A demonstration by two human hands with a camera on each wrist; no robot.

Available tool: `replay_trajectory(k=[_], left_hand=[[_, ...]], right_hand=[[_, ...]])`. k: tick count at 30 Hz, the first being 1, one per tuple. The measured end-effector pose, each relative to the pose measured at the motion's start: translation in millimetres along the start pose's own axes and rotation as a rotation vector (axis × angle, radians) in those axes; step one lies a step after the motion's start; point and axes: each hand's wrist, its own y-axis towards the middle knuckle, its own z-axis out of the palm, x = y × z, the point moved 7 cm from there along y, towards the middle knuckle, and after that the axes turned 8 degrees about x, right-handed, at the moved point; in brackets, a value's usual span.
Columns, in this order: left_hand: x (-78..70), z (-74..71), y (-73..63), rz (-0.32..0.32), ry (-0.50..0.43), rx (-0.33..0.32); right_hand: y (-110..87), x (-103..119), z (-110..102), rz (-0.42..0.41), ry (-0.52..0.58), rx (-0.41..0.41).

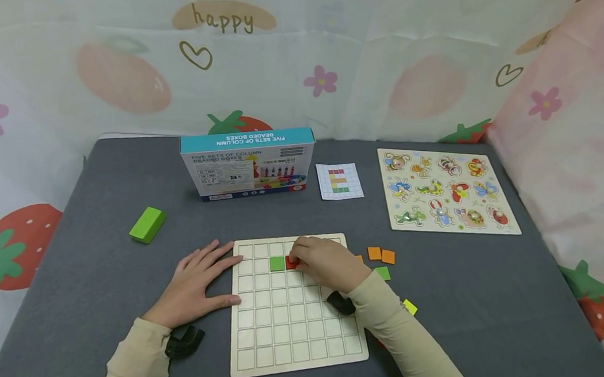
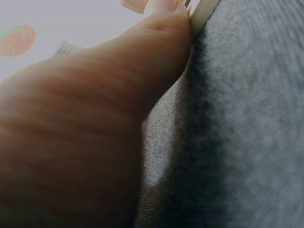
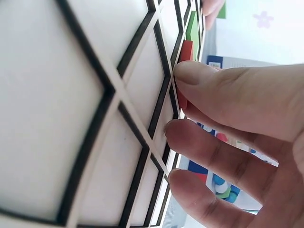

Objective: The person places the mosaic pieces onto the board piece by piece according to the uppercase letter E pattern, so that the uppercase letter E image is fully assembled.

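Note:
A pale wooden grid board (image 1: 254, 368) lies on the dark cloth in front of the person. One green square tile (image 1: 276, 263) sits in a cell near its top. Just right of that tile, my right hand (image 1: 328, 263) pinches a red tile (image 3: 187, 50) between thumb and index finger, low against the board. The red tile is partly covered by the fingers, so I cannot tell if it lies flat in its cell. At the board's left edge, my left hand (image 1: 194, 286) rests with fingers spread, fingertips and thumb touching the rim.
Orange tiles (image 1: 388, 256), a green tile (image 1: 382, 273) and a yellow tile (image 1: 410, 307) lie around the right forearm, which hides part of that area. Behind stand a box (image 1: 246, 170), a coloured pattern card (image 1: 339, 181) and an insect puzzle (image 1: 452, 192). A green block (image 1: 147, 224) lies left.

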Motion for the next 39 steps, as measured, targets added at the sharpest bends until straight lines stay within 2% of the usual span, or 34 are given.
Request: replay_trajectory(k=[10, 13, 17, 20, 22, 29, 33, 39], left_hand=[[0.0, 0.1, 2.2, 0.001, 0.000, -0.001], [0.1, 0.5, 2.4, -0.004, 0.004, 0.002], [0.6, 0.7, 1.8, -0.007, 0.001, 0.004], [1.0, 0.3, 1.1, -0.009, -0.005, 0.005], [1.2, 0.5, 0.7, -0.012, -0.014, 0.010], [0.0, -3.8, 2.6, 0.002, -0.085, 0.007], [-0.9, -8.3, 10.9, 0.033, -0.145, 0.013], [-2.9, -3.3, 16.1, 0.074, -0.206, -0.010]], right_hand=[[-1.2, 0.4, -2.6, -0.005, -0.003, -0.031], [-6.9, -5.0, -5.8, 0.030, 0.025, -0.029], [-30.3, -24.8, -18.5, 0.110, 0.099, -0.092], [-58.3, -45.2, -29.6, 0.178, 0.115, -0.158], [-78.3, -59.5, -33.0, 0.236, 0.115, -0.174], [-133.6, -106.2, -21.9, 0.498, 0.243, -0.081], [-150.5, -118.6, -14.9, 0.512, 0.286, -0.077], [-156.1, -119.2, -4.9, 0.445, 0.308, -0.093]])
